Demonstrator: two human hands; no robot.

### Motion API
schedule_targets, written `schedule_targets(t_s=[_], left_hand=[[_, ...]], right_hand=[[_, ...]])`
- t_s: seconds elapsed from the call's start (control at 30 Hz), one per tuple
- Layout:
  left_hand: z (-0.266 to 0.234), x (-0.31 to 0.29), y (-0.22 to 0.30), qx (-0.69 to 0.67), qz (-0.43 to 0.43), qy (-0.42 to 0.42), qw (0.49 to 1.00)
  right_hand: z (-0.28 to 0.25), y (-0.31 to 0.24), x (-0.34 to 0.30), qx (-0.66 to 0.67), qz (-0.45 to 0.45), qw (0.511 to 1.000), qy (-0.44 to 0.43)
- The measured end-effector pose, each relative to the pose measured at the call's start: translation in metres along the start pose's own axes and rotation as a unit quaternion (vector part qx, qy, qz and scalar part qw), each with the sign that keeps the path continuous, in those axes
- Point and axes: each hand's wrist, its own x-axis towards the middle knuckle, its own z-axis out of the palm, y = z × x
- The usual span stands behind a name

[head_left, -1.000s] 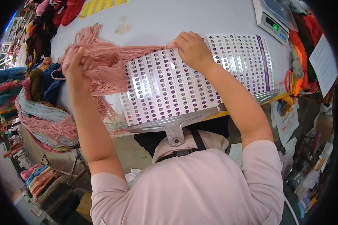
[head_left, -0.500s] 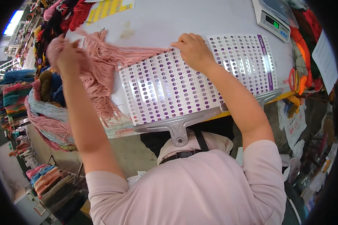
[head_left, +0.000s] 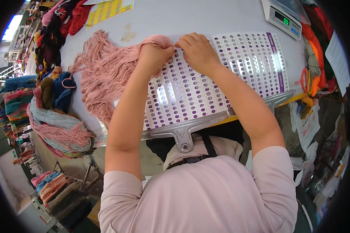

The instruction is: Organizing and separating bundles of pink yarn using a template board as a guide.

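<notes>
A loose skein of pink yarn (head_left: 105, 70) spreads over the table at the left and runs up onto a white card (head_left: 190, 89) with rows of round holes. My left hand (head_left: 154, 57) is closed round the gathered end of the yarn, above the card's upper left edge. Close beside it, my right hand (head_left: 198, 53) pinches at the yarn's tip with thumb and forefinger. The fingertips of both hands almost meet, and the strands between them are mostly hidden.
Grey clips (head_left: 184, 134) hold the card's near edge. A digital scale (head_left: 282, 19) stands at the far right, near orange yarn (head_left: 315, 58). Light blue and pink skeins (head_left: 58, 120) hang off the left edge. A yellow printed sheet (head_left: 109, 13) lies at the back.
My left hand has swung from the far left, bringing the bunched yarn right to my right hand. The stretched strands between the hands have slackened; my right hand has barely moved.
</notes>
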Motion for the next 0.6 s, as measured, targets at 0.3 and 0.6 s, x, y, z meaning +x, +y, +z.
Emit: schedule_targets(t_s=[0.3, 0.6], left_hand=[[-0.007, 0.002, 0.002, -0.136, -0.087, -0.027, 0.987], [-0.025, -0.001, -0.001, -0.141, 0.001, -0.096, 0.985]], right_hand=[[0.004, 0.004, -0.001, 0.015, 0.013, 1.0, -0.006], [0.003, 0.004, -0.001, 0.009, 0.013, 1.0, 0.005]])
